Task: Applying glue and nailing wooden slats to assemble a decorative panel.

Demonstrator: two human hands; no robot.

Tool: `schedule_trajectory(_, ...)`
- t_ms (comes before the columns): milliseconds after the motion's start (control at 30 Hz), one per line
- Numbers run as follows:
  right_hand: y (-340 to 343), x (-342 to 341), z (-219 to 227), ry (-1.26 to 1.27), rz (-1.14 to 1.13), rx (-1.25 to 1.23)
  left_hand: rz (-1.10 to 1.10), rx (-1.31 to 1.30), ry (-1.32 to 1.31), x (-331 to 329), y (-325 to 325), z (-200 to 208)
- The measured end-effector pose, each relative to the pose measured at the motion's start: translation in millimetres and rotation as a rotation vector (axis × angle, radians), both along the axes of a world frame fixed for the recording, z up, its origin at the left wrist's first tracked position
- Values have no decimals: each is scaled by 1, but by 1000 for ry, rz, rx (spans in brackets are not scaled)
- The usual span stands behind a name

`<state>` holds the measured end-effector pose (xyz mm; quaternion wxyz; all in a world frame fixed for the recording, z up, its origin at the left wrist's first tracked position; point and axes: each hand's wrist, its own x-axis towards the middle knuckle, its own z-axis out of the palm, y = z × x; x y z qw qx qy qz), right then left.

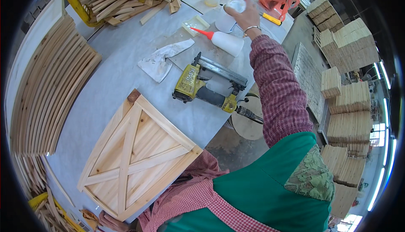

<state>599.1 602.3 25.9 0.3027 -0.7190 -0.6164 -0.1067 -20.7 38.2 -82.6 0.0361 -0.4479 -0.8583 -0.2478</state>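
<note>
Pale wood: a cross-braced panel (154,141) lies at the near part of the grey table (112,69), its lower right side against the checked apron (181,198); its long axis runs from upper right to lower left.
Left hand: this one (113,222) is nearer the panel, just at its lowest corner and partly hidden by it; whether the fingers pinch or merely touch, I cannot tell.
Right hand: stretched to the far end of the table, this one (247,16) has thumb and fingers spread around the round top of a white tub (225,22); how firmly they press, I cannot tell.
Tub to panel: well apart, the tub up and to the right of the panel, with the right hand at the tub and the left at the panel.
Between them: a yellow nail gun (185,83), and nearer the tub, a white squeeze bottle (228,43) on its side, red tip pointing left.
Beside the bottle: a crumpled white cloth (162,61).
</note>
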Motion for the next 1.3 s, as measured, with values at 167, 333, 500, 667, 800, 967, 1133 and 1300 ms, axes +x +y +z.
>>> schedule_trajectory(167,-35,67,-35,80,-131,172,-20,-1,6,-4,2,-1)
schedule_trajectory(333,-98,81,-67,-53,-266,-248,-6,23,-21,-2,1,0)
schedule_trajectory(500,-84,75,-47,-208,-216,-262,-14,11,27,-3,1,-1)
schedule_trajectory(667,-27,30,25,-148,26,-168,-50,33,59,-1,5,-1)
schedule_trajectory(800,12,6,38,-456,85,-476,-136,23,271,15,19,9)
schedule_trajectory(967,26,-20,58,-639,28,-806,-167,26,385,26,31,18)
schedule_trajectory(1133,42,-32,48,-684,4,-928,-133,35,409,42,42,36)
schedule_trajectory(1300,40,-31,53,-713,-33,-956,-192,30,414,32,38,27)
